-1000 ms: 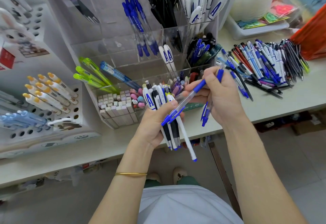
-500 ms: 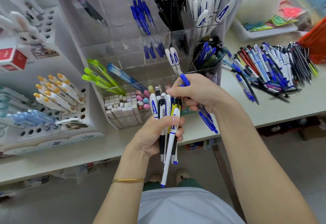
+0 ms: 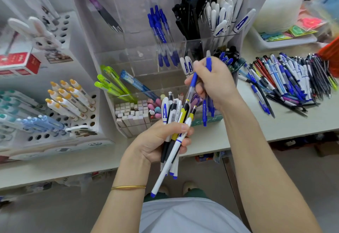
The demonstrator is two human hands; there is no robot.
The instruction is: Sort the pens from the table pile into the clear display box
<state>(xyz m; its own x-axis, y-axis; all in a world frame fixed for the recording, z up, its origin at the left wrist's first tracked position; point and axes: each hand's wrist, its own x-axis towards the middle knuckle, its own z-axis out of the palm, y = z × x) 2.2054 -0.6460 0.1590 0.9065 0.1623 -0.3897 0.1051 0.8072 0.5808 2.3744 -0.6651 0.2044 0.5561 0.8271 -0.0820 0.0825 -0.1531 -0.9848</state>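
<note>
Moved: over the last second the right hand (image 3: pixel 216 82) has risen toward 12 o'clock. The blue-capped pen (image 3: pixel 192 84), which lay slanted across the left thumb, now stands nearly upright with its cap close to the box's front cells.
Right hand: thumb and fingers pinch the blue-capped pen. The loose blue pens (image 3: pixel 207 111) hang tucked under the palm, tips toward 6 o'clock.
Left hand: the left hand (image 3: pixel 157 141) curls round the bundle (image 3: pixel 174 115) of white, black and yellow pens, thumb pressed across it. One white pen has slid lower, pointing to 7 o'clock.
Display box: the clear display box (image 3: pixel 128 21) stands at 12 o'clock of both hands. Its cells hold the boxed blue pens (image 3: pixel 161 29), black pens (image 3: pixel 187 20) and white pens (image 3: pixel 225 16), with green pens (image 3: pixel 110 82) at 10 o'clock.
Table pile: the pile (image 3: pixel 289 80) lies on the table (image 3: pixel 256 132) at 3 o'clock of the right hand, apart from it and mixed in colour.
Done: several cells look stocked by kind.
Left: the pile is large, and both hands carry unsorted pens. The task seems no more than midway.
Step in hand: likely pulling blue pens from the bundle for the blue cell.
</note>
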